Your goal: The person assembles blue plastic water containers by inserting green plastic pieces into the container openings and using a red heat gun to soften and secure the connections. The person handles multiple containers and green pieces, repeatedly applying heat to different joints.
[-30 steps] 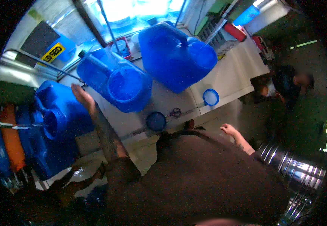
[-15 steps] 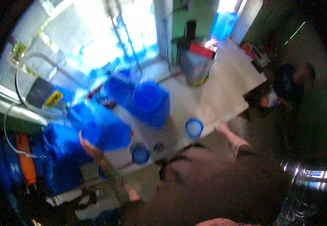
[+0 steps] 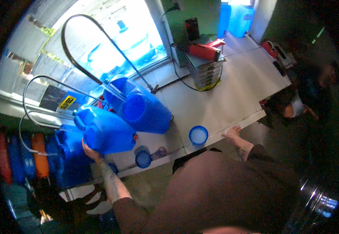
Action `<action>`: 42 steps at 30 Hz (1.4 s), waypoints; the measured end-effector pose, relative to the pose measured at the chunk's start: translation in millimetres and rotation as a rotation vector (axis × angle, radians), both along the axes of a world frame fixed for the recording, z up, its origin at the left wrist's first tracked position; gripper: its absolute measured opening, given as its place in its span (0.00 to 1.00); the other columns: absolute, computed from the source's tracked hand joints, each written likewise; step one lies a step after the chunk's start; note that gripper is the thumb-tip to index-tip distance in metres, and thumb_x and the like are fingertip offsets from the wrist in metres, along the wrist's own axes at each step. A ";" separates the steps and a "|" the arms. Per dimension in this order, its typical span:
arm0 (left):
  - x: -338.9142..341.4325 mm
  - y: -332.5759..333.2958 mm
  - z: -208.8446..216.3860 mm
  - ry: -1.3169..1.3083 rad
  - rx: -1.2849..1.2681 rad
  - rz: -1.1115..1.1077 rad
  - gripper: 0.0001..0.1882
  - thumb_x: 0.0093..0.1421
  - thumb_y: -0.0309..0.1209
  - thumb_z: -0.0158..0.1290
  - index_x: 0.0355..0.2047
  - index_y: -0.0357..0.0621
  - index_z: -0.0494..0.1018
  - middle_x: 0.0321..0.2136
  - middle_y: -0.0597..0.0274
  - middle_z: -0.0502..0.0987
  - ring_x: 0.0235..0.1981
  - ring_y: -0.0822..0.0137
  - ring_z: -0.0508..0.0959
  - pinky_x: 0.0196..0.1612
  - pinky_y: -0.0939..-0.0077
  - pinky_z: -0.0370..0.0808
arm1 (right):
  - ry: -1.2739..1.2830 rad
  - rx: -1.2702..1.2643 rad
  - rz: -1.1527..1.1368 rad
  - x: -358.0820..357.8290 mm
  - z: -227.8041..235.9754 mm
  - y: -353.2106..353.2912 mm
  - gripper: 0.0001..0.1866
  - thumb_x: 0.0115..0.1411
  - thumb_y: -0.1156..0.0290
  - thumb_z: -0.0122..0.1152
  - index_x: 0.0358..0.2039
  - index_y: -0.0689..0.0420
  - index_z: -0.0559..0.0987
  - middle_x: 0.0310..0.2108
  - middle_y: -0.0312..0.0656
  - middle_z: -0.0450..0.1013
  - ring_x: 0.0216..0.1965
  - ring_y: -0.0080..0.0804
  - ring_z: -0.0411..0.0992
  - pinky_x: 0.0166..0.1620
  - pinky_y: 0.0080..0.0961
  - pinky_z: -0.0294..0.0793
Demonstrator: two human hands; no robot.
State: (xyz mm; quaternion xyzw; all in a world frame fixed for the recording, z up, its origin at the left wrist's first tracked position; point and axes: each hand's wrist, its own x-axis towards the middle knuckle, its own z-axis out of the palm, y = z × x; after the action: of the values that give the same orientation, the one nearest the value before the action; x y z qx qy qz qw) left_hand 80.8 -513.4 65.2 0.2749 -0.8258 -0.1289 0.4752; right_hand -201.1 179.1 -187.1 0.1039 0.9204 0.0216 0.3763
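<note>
At the left, my left hand (image 3: 90,151) lies with its fingers stretched out against the near side of a blue plastic jug (image 3: 109,128). Part of that hand is hidden where it meets the jug. A second blue container (image 3: 66,162), larger and darker, stands just left of it. My right hand (image 3: 232,132) rests flat on the front edge of the counter (image 3: 216,101), fingers apart and holding nothing. Nearest to it is a round blue-rimmed cup (image 3: 198,135) holding something pale. Another blue cup (image 3: 143,159) stands nearer the left jug, beside a small clear object (image 3: 161,151).
Behind the jug stands an open-topped blue container (image 3: 150,115). Curved hoses (image 3: 66,41) rise by the window. A grey box (image 3: 206,74) with a red tool (image 3: 206,50) on it sits farther back. At the right is another person (image 3: 314,89).
The view has shifted and become sharper. My left hand stays by the blue jug, and my right hand stays at the counter edge. A tall curved hose now shows clearly over the open container.
</note>
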 end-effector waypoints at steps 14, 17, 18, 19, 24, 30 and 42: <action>1.0 -3.2 -4.0 -0.064 0.007 0.089 0.22 0.63 0.35 0.40 0.51 0.31 0.69 0.51 0.44 0.72 0.50 0.49 0.73 0.54 0.61 0.68 | -0.126 0.093 0.087 -6.5 0.5 -1.7 0.66 0.46 0.36 0.61 0.64 0.73 0.38 0.66 0.67 0.34 0.69 0.60 0.29 0.68 0.46 0.28; 4.8 -5.3 -7.5 -0.094 -0.095 0.095 0.22 0.63 0.33 0.40 0.51 0.30 0.69 0.51 0.44 0.72 0.51 0.50 0.73 0.55 0.61 0.68 | -0.101 0.038 0.074 -9.1 -5.6 1.5 0.64 0.47 0.36 0.60 0.63 0.75 0.39 0.66 0.70 0.34 0.68 0.64 0.28 0.67 0.51 0.28; 5.3 -5.0 -7.3 -0.103 -0.188 0.102 0.21 0.63 0.33 0.40 0.51 0.29 0.69 0.51 0.44 0.72 0.51 0.50 0.73 0.55 0.61 0.68 | -0.120 0.046 0.088 -9.3 -8.0 3.7 0.65 0.47 0.35 0.59 0.63 0.75 0.40 0.66 0.70 0.33 0.68 0.64 0.28 0.67 0.52 0.28; 5.7 -4.0 -6.4 -0.058 -0.088 0.087 0.21 0.63 0.32 0.40 0.51 0.29 0.69 0.51 0.44 0.72 0.51 0.50 0.73 0.55 0.61 0.68 | -0.107 0.033 0.105 -8.9 -10.1 6.0 0.65 0.46 0.34 0.59 0.63 0.76 0.40 0.65 0.70 0.33 0.68 0.65 0.28 0.67 0.53 0.28; -1.1 9.7 4.1 -0.073 0.054 0.142 0.21 0.63 0.32 0.39 0.51 0.30 0.69 0.51 0.45 0.72 0.51 0.51 0.73 0.55 0.62 0.67 | -0.050 -0.043 0.169 1.0 -6.2 15.2 0.68 0.44 0.31 0.59 0.63 0.76 0.40 0.66 0.70 0.31 0.67 0.65 0.26 0.66 0.55 0.29; -4.2 17.6 11.4 -0.048 0.132 0.138 0.21 0.64 0.33 0.39 0.50 0.29 0.70 0.51 0.46 0.72 0.50 0.51 0.73 0.55 0.62 0.67 | -0.040 -0.085 0.087 12.3 23.2 9.7 0.73 0.41 0.29 0.61 0.64 0.73 0.33 0.66 0.68 0.26 0.68 0.62 0.22 0.67 0.55 0.30; -2.6 8.3 -7.2 0.119 0.220 0.143 0.25 0.66 0.37 0.35 0.53 0.29 0.67 0.54 0.43 0.69 0.54 0.51 0.71 0.58 0.63 0.64 | -0.056 0.024 0.160 8.6 26.8 2.9 0.69 0.45 0.29 0.58 0.64 0.74 0.36 0.67 0.67 0.32 0.68 0.63 0.27 0.67 0.51 0.29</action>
State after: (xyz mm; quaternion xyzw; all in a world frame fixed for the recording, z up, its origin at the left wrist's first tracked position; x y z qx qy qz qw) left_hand 78.2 -505.1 58.0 0.3754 -0.7553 -0.2003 0.4984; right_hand -192.5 182.1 -160.3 0.0340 0.9146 0.0655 0.3975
